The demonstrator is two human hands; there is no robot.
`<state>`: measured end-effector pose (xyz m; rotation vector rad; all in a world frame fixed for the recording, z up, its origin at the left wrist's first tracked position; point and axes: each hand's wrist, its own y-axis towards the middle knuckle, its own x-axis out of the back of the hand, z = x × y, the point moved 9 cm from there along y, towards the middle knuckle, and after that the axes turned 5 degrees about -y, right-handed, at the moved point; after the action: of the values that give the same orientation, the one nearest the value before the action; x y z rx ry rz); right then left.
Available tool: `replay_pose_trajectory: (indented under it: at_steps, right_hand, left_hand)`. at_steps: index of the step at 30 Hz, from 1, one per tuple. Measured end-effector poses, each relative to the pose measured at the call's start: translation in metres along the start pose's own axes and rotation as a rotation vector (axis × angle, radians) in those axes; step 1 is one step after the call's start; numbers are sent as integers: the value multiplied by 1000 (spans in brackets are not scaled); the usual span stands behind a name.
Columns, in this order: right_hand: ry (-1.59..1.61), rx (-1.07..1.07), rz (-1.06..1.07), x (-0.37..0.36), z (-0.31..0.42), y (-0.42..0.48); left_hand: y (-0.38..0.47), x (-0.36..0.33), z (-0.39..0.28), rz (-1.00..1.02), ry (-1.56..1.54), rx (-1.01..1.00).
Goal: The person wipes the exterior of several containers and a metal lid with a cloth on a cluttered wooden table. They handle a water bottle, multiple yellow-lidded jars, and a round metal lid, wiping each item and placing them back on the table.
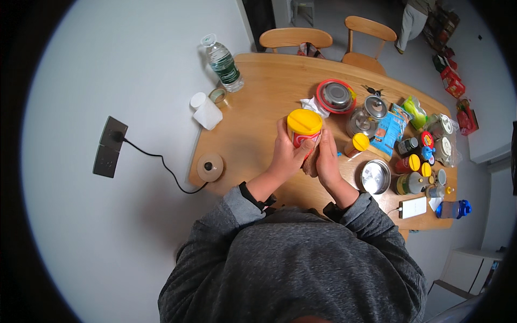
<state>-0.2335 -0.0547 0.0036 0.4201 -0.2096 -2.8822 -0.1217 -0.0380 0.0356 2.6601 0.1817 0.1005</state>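
Observation:
My left hand [286, 151] is closed around a red jar with a yellow lid [305, 122], held upright above the wooden table [258, 105]. On the jar's other side, my right hand [328, 161] holds a brown cloth [311, 164] against it; the fingers are partly hidden. Just right of my hands stands a smaller yellow-lidded jar [357, 144]. A round steel bowl [375, 177] lies nearer to me on the right. Behind my hands are a crumpled white tissue [314, 106] and a red-rimmed dish with a metal bowl [336, 96] on it.
A glass pot [361, 122], a blue snack bag [389, 131], several jars and bottles, and a white power bank [413, 208] crowd the right side. Far left stand a large water bottle [225, 68], a paper roll [208, 115] and a corded round device [210, 167]. A person [412, 24] stands beyond the chairs.

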Motion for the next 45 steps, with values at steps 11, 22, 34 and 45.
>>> replay_pose_trajectory:
  at_steps: [11, 22, 34, 45]
  right_hand:
    - [159, -101, -25, 13, 16, 45]
    - [328, -26, -137, 24, 5, 40]
    - [416, -190, 69, 14, 13, 37]
    - [-849, 442, -37, -9, 52, 16]
  left_hand:
    - [-14, -9, 20, 265, 190, 173]
    - [-16, -21, 34, 259, -296, 599]
    - [-11, -14, 42, 248, -95, 462]
    - [-5, -8, 37, 62, -109, 414]
